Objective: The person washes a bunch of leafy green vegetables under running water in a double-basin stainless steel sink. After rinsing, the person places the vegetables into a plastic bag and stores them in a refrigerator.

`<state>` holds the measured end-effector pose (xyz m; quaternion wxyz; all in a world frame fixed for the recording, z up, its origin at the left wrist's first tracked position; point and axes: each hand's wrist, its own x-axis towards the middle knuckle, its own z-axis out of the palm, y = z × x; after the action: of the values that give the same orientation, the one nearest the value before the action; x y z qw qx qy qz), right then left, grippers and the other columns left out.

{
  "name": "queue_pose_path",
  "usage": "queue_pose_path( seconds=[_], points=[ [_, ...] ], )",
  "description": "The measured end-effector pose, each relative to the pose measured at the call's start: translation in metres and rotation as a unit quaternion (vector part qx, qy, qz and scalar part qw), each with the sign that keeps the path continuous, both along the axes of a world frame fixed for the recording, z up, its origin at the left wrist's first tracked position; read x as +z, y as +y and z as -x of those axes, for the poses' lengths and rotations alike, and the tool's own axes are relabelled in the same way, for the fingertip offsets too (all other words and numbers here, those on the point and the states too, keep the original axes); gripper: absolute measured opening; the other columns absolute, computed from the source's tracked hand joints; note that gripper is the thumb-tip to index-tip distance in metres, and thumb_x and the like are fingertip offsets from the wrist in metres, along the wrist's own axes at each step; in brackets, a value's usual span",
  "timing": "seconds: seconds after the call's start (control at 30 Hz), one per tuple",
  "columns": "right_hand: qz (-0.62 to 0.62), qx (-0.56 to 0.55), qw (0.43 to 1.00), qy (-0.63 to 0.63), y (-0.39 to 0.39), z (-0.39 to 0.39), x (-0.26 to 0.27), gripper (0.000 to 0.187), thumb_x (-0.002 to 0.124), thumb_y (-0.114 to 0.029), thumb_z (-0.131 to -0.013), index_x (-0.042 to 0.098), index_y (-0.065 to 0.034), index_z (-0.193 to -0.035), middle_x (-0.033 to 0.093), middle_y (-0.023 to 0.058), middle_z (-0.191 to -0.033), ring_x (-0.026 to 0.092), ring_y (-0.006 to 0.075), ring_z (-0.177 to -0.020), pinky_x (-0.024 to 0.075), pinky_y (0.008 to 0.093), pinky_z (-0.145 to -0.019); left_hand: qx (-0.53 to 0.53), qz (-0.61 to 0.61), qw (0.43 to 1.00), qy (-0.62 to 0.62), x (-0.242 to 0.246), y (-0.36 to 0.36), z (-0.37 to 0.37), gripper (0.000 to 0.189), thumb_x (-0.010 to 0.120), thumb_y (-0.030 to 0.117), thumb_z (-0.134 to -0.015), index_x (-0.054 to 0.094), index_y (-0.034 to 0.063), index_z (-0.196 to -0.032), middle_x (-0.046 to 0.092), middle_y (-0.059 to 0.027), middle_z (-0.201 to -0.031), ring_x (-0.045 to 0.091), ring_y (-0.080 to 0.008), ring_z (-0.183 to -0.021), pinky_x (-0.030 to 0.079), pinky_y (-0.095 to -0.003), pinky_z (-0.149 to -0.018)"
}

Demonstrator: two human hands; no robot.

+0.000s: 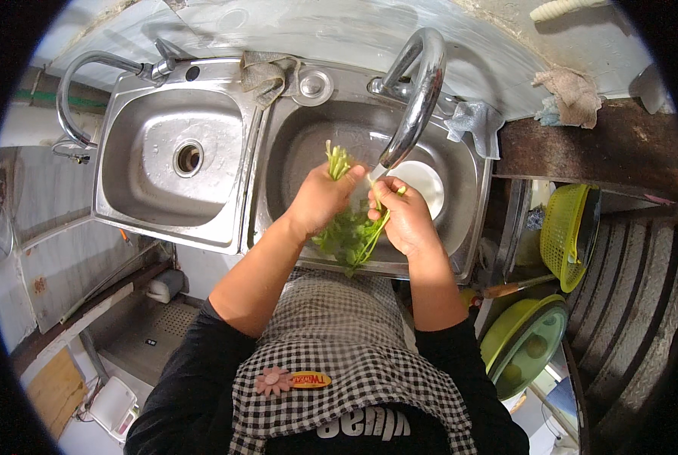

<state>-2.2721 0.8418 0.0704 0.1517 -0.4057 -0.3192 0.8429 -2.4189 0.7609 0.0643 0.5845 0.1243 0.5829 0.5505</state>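
Note:
My left hand [323, 196] grips a bunch of leafy green herbs, with the pale cut stems [337, 161] poking up above the fist. The leaves [341, 236] hang down between my hands, over the front of the right sink basin. In my right hand [404, 219] a few thin green stems [377, 236] are pinched between thumb and fingers. Just above both hands is the spout of the chrome faucet [415, 108]; water at its mouth is hard to make out. Behind my right hand a white round dish [424, 181] sits in the right basin [304, 133], partly hidden.
On the left is a second steel basin [156, 187] with an open drain [188, 158] and its own faucet [97, 57]. A cloth [267, 74] and a drain strainer [314, 86] lie on the rim. To the right stand a yellow colander [561, 233] and a green bowl [504, 335].

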Motion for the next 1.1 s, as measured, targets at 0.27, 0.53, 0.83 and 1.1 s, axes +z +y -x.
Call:
queue_pose_path(
  seconds=[0.27, 0.53, 0.83, 1.1],
  points=[
    [-0.096, 0.011, 0.994, -0.048, -0.007, 0.006, -0.007, 0.014, 0.059, -0.015, -0.095, 0.058, -0.0007, -0.093, 0.058, 0.0026, -0.080, 0.054, 0.0107, -0.065, 0.0446, 0.0259, -0.059, -0.034, 0.033, 0.987, 0.153, 0.010, 0.001, -0.001, 0.028, 0.062, 0.025, -0.093, 0.062, -0.0024, -0.098, 0.065, -0.0067, -0.083, 0.056, -0.0114, -0.075, 0.047, -0.0298, -0.070],
    [-0.263, 0.091, 0.939, -0.202, -0.005, 0.010, 0.001, 0.017, 0.057, -0.014, -0.095, 0.055, -0.0012, -0.084, 0.053, 0.0006, -0.071, 0.049, 0.0076, -0.061, 0.0386, 0.0229, -0.053, -0.060, -0.019, 0.982, 0.181, -0.007, 0.001, -0.006, 0.032, 0.066, 0.029, -0.092, 0.060, -0.0012, -0.101, 0.061, 0.0002, -0.081, 0.052, -0.0082, -0.075, 0.046, -0.0267, -0.067],
    [-0.224, 0.096, 0.968, -0.066, 0.004, 0.002, 0.000, 0.019, 0.059, -0.017, -0.093, 0.062, 0.0012, -0.097, 0.064, 0.0042, -0.092, 0.059, 0.0106, -0.082, 0.0482, 0.0246, -0.070, -0.090, -0.015, 0.974, 0.209, 0.004, -0.001, -0.001, 0.027, 0.061, 0.029, -0.095, 0.059, 0.0018, -0.093, 0.053, 0.0035, -0.072, 0.045, -0.0055, -0.061, 0.038, -0.0240, -0.053],
    [-0.448, 0.141, 0.845, -0.257, 0.001, 0.005, 0.005, 0.022, 0.057, -0.019, -0.095, 0.060, 0.0022, -0.098, 0.064, 0.0173, -0.082, 0.063, 0.0266, -0.077, 0.0482, 0.0338, -0.072, -0.095, -0.019, 0.987, 0.132, -0.003, -0.003, 0.008, 0.031, 0.066, 0.028, -0.089, 0.063, -0.0013, -0.099, 0.065, -0.0059, -0.081, 0.056, -0.0132, -0.073, 0.048, -0.0323, -0.069]
  ],
)
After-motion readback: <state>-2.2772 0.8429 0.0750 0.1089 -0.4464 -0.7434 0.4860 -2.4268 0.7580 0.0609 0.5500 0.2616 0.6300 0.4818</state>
